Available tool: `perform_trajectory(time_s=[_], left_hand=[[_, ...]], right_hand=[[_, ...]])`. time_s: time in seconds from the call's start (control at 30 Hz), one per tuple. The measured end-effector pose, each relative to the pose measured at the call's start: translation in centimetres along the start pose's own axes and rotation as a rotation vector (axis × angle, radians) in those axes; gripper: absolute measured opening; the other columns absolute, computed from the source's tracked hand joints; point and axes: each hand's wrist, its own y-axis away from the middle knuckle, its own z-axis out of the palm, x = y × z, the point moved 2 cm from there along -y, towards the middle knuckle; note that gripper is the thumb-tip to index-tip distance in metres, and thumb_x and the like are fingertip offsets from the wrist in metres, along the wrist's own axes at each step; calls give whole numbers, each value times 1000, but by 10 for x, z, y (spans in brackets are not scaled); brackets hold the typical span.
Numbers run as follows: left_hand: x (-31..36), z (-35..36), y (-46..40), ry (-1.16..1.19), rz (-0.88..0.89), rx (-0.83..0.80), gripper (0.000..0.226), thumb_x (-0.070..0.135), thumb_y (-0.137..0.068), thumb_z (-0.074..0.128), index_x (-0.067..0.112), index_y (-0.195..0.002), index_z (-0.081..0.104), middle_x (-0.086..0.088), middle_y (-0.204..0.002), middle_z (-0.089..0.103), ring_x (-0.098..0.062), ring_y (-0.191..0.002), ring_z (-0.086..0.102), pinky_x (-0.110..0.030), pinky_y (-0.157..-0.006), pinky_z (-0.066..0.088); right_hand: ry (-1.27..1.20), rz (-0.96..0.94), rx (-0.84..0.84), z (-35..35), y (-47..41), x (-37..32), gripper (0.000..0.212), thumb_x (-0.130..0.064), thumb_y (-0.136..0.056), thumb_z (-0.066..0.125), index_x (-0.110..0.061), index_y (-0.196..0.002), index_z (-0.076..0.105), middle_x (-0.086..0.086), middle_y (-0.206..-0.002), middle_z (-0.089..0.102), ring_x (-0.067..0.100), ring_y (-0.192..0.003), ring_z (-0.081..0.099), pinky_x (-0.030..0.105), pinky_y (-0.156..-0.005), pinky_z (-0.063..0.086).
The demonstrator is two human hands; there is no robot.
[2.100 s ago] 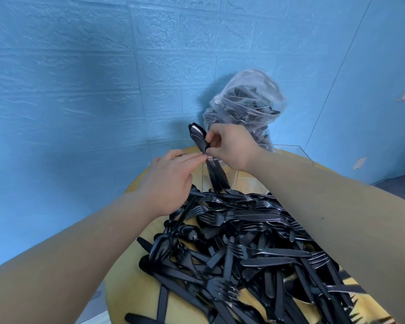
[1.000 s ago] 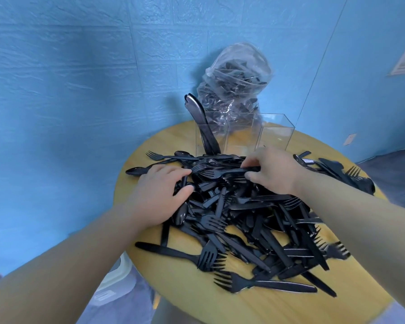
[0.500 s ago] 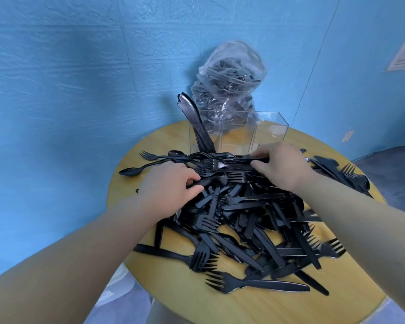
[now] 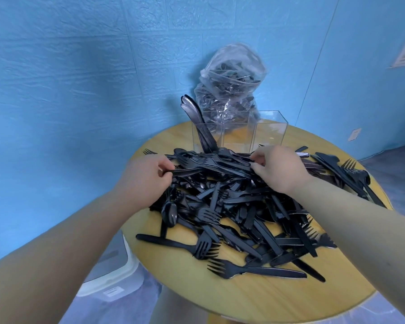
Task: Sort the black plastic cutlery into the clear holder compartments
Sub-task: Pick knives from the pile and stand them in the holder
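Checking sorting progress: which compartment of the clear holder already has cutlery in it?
The leftmost compartment of the clear holder: black pieces stand upright in it, while the other two look empty.

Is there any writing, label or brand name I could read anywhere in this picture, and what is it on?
No text here can be read.
White container on the floor beside the table: it bears a small white label with dark print, too small and blurred to read.
Black cutlery pile, clear holder and plastic bag: no lettering shows.
Blue wall: no sign or writing shows.
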Motion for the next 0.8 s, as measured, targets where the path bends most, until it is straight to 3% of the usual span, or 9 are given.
perform_trajectory(time_s=[0.07,0.17,0.27,0.33,0.4,0.5,0.63,0.8], left_hand=[[-6,-2,6,36,-22,9,10,16,-90,58,24,-94,61,11,-85,60,-10,-83,56,-14,-63,33],[-11,-4,12,65,-33,13,19,14,-91,56,21,-107,65,8,-93,64,-6,-78,53,-16,-70,34],[-9,-3,15,41,-3,-3,29,13,-92,52,23,-116,66,16,-71,55,1,-62,47,-8,-54,30],[-7,-3,16,53,-2,-21,32,12,-92,51,25,-116,67,19,-66,49,1,-58,46,-8,-50,29],[-7,-4,17,57,-14,-35,33,13,-91,50,26,-117,66,18,-70,51,0,-59,47,-11,-51,29],[-8,-3,14,48,-37,-65,30,13,-90,51,23,-115,64,12,-85,59,-4,-67,50,-18,-59,34],[-5,4,12,15,-42,-121,32,14,-92,46,20,-122,56,4,-112,62,-16,-101,55,-30,-88,44],[6,13,7,-76,36,-142,35,28,-97,44,21,-130,51,3,-121,62,-15,-108,55,-25,-83,40]], right_hand=[[40,6,22,1,1,-4,24,-20,-93,51,-13,-112,65,4,-101,69,25,-91,62,29,-75,48],[6,-81,109,-1,7,-16,24,-29,-93,53,-15,-108,65,2,-100,69,23,-90,61,31,-76,50],[41,-281,-2,4,11,-36,39,-47,-87,59,-21,-116,62,-4,-109,61,18,-107,51,31,-88,43],[144,-289,-84,12,8,-41,38,-45,-89,59,-21,-118,59,-2,-112,58,19,-111,48,31,-91,41],[164,-225,-95,15,3,-38,25,-33,-93,55,-20,-113,61,1,-108,63,23,-101,56,33,-84,48],[169,-128,-45,11,-2,-32,18,-24,-95,49,-16,-105,62,4,-97,68,25,-88,60,33,-74,51],[143,-87,49,5,-4,-26,18,-24,-93,52,-16,-106,61,5,-96,67,26,-87,60,32,-72,50],[128,-236,-21,12,-2,-32,29,-45,-89,58,-20,-104,63,-1,-100,58,19,-97,53,28,-76,43]])
